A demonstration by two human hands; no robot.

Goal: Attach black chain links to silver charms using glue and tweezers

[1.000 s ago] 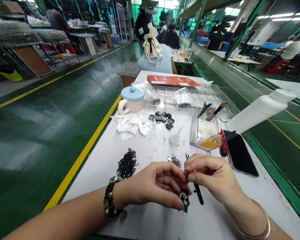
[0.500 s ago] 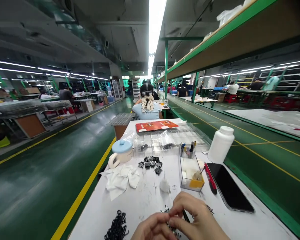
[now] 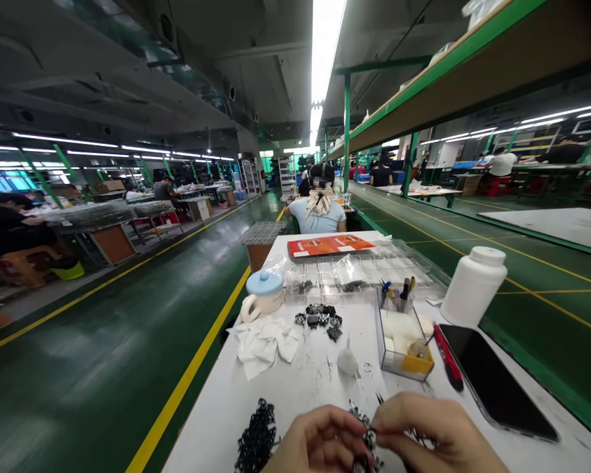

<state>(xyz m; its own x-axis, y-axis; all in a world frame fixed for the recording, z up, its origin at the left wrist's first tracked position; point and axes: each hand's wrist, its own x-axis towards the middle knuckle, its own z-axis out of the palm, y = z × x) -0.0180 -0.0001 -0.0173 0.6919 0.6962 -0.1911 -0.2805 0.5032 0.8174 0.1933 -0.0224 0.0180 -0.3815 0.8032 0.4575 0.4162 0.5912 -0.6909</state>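
At the bottom edge, my left hand (image 3: pixel 320 443) and my right hand (image 3: pixel 436 437) meet over the white table (image 3: pixel 295 387). Both pinch a small cluster of black-and-silver metal parts (image 3: pixel 367 437) between their fingertips. My right hand also has black tweezers (image 3: pixel 378 398) tucked in it, only the tips showing. A pile of black metal pieces (image 3: pixel 257 437) lies to the left of my left hand. A small white dropper bottle (image 3: pixel 347 360) stands just beyond my hands.
Farther back lie a white cloth (image 3: pixel 266 343), a blue-lidded mug (image 3: pixel 264 297), dark parts (image 3: pixel 321 320), a clear box (image 3: pixel 401 338), a red pen (image 3: pixel 447 364), a phone (image 3: pixel 495 381), a white bottle (image 3: pixel 473 284) and clear trays (image 3: pixel 369 270). A person (image 3: pixel 319 211) sits ahead.
The camera has tilted up from the hands toward the hall, then shifted slightly. My hands stay together on the small parts, now low in the picture.
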